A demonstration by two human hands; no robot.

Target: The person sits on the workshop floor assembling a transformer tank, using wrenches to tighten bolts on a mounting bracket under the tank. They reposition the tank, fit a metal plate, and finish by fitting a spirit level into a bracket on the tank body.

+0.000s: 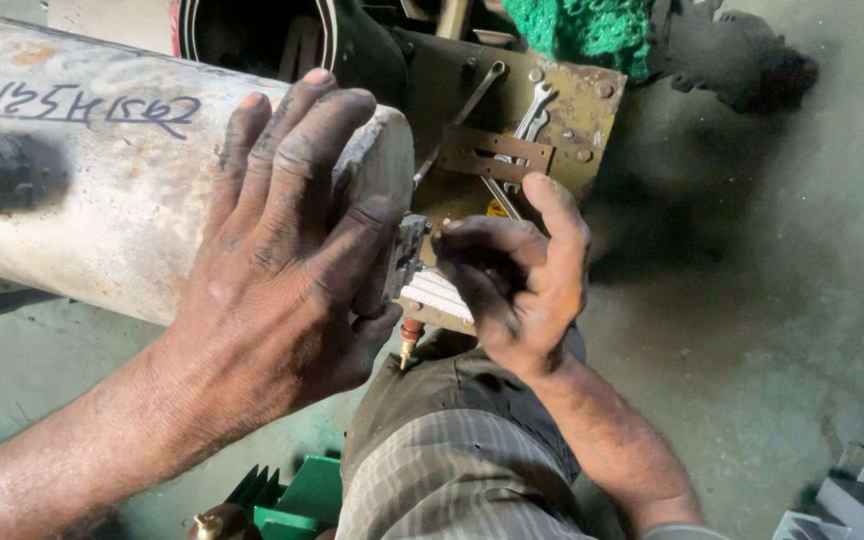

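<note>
My left hand (287, 240) lies flat with spread fingers on the end of a big pale, rust-stained metal cylinder (122, 190), its thumb against a small grey fitting (409, 240) at the cylinder's end. Just right of that fitting, my right hand (522, 275) has its fingertips pinched together; what they hold is hidden. A white ribbed part (437, 293) and a small brass nozzle (409, 340) show between and below the two hands.
A rusty olive metal plate (572, 105) behind the hands carries wrenches (527, 120) and a slotted bracket. Green netting (582, 25) and a dark rag lie at the top. Green metal parts (292, 495) sit beside my knee. The floor is grey concrete (782, 300).
</note>
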